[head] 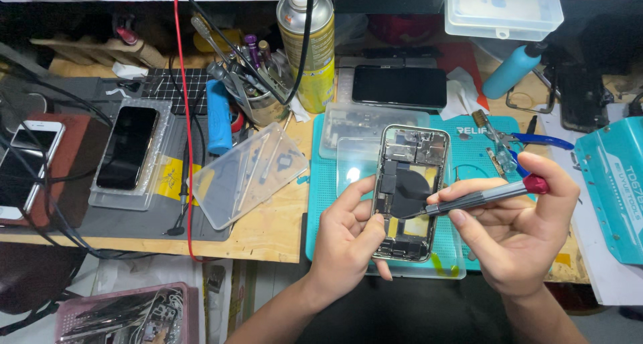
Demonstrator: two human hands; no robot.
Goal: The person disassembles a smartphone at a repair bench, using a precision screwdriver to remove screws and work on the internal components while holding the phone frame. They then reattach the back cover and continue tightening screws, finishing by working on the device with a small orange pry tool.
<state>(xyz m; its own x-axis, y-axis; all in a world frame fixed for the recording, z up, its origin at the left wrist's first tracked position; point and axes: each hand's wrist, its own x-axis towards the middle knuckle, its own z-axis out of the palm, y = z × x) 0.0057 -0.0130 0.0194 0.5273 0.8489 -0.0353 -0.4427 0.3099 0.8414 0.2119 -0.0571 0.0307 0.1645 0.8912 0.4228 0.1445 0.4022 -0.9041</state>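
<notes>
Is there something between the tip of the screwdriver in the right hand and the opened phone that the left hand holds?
Nothing visible. The right hand holds the screwdriver, and its tip already reaches the opened phone, beside the black round part. The left hand grips only the phone's left edge.

Opened phone [410, 190], back off, metal frame, black round coil in the middle, boards and yellow patches showing inside. Held upright and slightly tilted above the near edge of the teal mat [321, 183]. Screwdriver [479, 198], grey shaft with red cap, lies nearly level, tip touching the phone's insides mid-right.
</notes>
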